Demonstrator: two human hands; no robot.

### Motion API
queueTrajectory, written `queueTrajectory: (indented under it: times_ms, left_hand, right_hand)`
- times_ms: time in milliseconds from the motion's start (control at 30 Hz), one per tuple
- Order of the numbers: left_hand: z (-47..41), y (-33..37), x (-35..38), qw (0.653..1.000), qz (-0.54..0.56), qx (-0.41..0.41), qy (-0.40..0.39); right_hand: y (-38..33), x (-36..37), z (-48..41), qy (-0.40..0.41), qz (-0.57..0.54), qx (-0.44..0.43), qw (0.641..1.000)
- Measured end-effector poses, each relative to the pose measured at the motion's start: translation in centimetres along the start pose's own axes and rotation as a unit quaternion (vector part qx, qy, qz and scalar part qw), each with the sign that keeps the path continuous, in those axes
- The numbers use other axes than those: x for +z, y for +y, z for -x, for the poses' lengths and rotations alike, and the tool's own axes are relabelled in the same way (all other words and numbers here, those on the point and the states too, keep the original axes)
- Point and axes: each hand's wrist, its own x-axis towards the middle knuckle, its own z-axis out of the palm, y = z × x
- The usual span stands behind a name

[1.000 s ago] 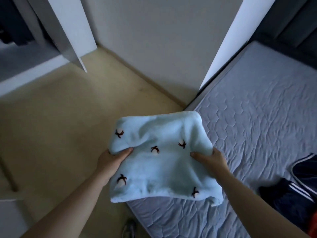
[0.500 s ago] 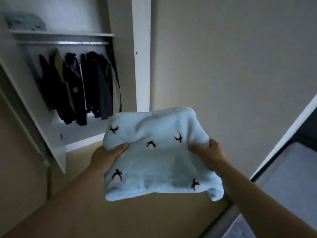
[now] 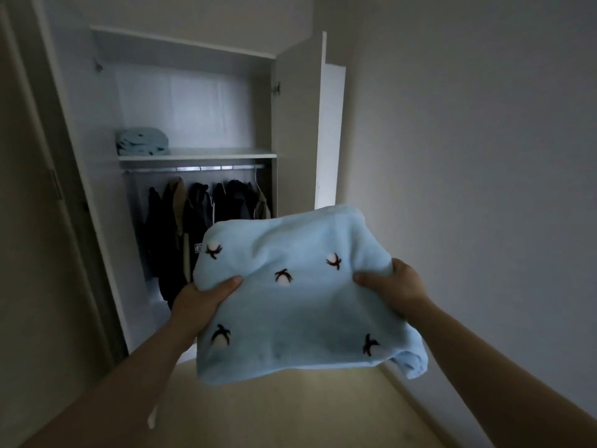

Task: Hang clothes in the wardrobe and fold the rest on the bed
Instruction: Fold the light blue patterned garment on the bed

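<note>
Wardrobe [image 3: 197, 155], fleece [image 3: 300, 315] gripped between left hand [image 3: 201, 302], right hand [image 3: 398, 286]

Fingertips of left hand [image 3: 197, 301] and right hand [image 3: 398, 286] beneath the blue fleece [image 3: 300, 312]; dark coats [image 3: 181, 227] partly behind it.

left hand [image 3: 197, 302]: grips cloth [image 3: 300, 305], thumb atop | right hand [image 3: 398, 286]: same

You hold a folded light-blue fleece garment [image 3: 300, 295], dotted with small dark-and-white motifs, in front of you. Your left hand [image 3: 200, 299] grips its left edge, thumb on top; your right hand [image 3: 392, 286] grips its right edge. Beyond stands an open wardrobe [image 3: 290, 124], dark jackets [image 3: 206, 215] hanging from its rail [image 3: 193, 168], a folded blue item [image 3: 142, 142] on the shelf [image 3: 219, 154] above.
</note>
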Motion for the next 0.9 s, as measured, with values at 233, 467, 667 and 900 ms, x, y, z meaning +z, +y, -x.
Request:
queueTrajectory:
  times_ms: [233, 467, 667, 900]
  left_hand:
    - [-13.3, 2.5, 0.3, 0.999, 0.004, 0.032, 0.031]
    - [-25.7, 4.2, -0.5, 0.997, 0.031, 0.045, 0.055]
    - [-38.1, 5.4, -1.3, 0.996, 0.043, 0.043, 0.060]
    - [-52.8, 7.3, -0.5, 0.995, 0.043, 0.055, 0.075]
  right_hand:
    - [-5.3, 5.9, -14.7, -0.039, 0.007, -0.040, 0.998]
    - [-10.0, 13.0, -26.6, -0.065, 0.010, -0.078, 0.995]
    - [-14.1, 19.0, -36.6, -0.061, -0.001, -0.092, 0.994]
    - [-17.5, 25.3, -49.8, -0.075, -0.013, -0.109, 0.991]
